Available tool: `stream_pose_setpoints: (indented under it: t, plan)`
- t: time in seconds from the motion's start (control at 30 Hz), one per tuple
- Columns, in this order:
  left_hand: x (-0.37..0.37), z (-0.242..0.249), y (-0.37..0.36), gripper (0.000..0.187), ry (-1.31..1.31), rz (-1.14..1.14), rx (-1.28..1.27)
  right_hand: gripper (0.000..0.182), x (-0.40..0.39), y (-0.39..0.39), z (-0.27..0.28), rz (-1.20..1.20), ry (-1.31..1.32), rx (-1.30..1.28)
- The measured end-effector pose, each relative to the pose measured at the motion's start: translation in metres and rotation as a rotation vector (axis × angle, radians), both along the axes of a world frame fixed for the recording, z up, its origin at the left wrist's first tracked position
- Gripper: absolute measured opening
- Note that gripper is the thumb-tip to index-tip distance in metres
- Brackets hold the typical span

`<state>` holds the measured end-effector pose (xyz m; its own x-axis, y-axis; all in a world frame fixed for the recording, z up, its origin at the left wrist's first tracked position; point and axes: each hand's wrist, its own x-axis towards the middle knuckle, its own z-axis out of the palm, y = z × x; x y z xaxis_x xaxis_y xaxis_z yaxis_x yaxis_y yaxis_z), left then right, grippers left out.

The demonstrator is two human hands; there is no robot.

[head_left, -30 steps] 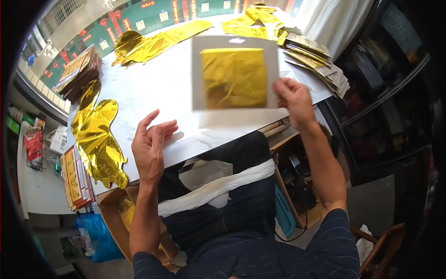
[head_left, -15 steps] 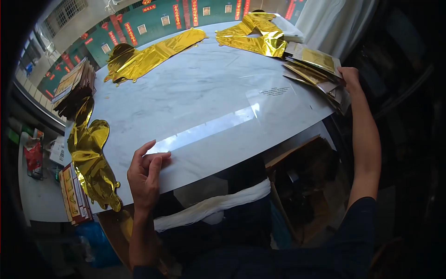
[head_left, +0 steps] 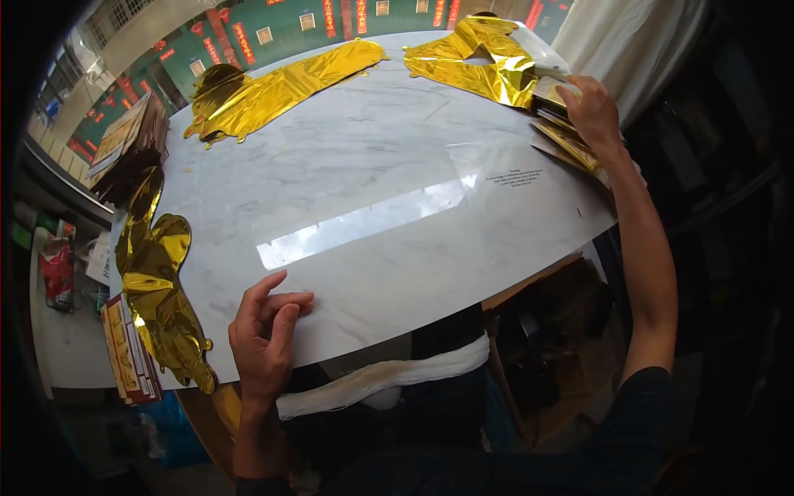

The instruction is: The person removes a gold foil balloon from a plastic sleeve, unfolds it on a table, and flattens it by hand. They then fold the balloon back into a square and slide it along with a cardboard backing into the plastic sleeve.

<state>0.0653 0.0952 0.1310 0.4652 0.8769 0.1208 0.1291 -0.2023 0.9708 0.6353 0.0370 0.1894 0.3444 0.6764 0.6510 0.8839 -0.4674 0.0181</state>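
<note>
My left hand [head_left: 263, 335] hovers at the near edge of the marbled white table [head_left: 331, 182]. Its fingers are loosely bent, thumb apart, with nothing in them. My right hand [head_left: 594, 117] reaches over a stack of flat packets [head_left: 571, 149] at the right edge. Thumb and forefinger come close together at the stack's far end, beside white packets [head_left: 542, 51]; what they grip, if anything, is hidden. Between the hands lies a clear plastic sheet or bag [head_left: 496, 161] with small printed text. A flat gold foil balloon [head_left: 488, 62] lies just beyond the stack.
More gold foil balloons lie at the back [head_left: 289, 87] and left [head_left: 161, 289]. Stacks of packets stand at the left edge [head_left: 132, 145] and lower left [head_left: 128, 351]. White strings [head_left: 389, 376] hang before the table's near edge. An open cardboard box [head_left: 554, 355] sits below right.
My right hand has moved from the near right side of the packet stack to its far end. My left hand stays almost in place. The view has shifted slightly.
</note>
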Motion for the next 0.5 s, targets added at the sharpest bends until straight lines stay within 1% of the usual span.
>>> stream_pose_setpoints:
  t: [0.1,0.17,0.2,0.27,0.3,0.33,0.4,0.47,0.5]
  plan:
    - [0.0,0.0,0.002,0.034,0.038,-0.015,0.033,0.039,-0.045,0.059,-0.008,0.259,0.078,-0.237]
    - [-0.001,0.003,0.003,0.034,0.07,-0.021,0.052,0.04,-0.058,0.101,-0.026,0.347,-0.012,-0.284]
    - [-0.001,0.003,0.003,0.034,0.066,-0.023,0.042,0.039,-0.062,0.12,-0.03,0.376,0.014,-0.337]
    - [-0.001,0.006,0.004,0.034,0.075,-0.036,0.063,0.023,-0.071,0.15,-0.036,0.401,-0.023,-0.357]
    - [-0.001,0.007,0.004,0.034,0.078,-0.038,0.058,0.02,-0.072,0.166,-0.038,0.351,-0.024,-0.462]
    - [-0.002,0.007,0.005,0.034,0.081,-0.04,0.053,0.02,-0.071,0.178,-0.038,0.362,-0.027,-0.462]
    - [-0.004,0.006,0.007,0.034,0.086,-0.044,0.057,0.019,-0.069,0.195,-0.039,0.297,-0.104,-0.647]
    - [-0.005,0.008,0.008,0.035,0.1,-0.084,0.073,0.016,-0.069,0.2,-0.044,0.307,-0.138,-0.628]
    - [-0.005,0.01,0.008,0.036,0.103,-0.081,0.07,0.015,-0.067,0.201,-0.049,0.345,-0.203,-0.567]
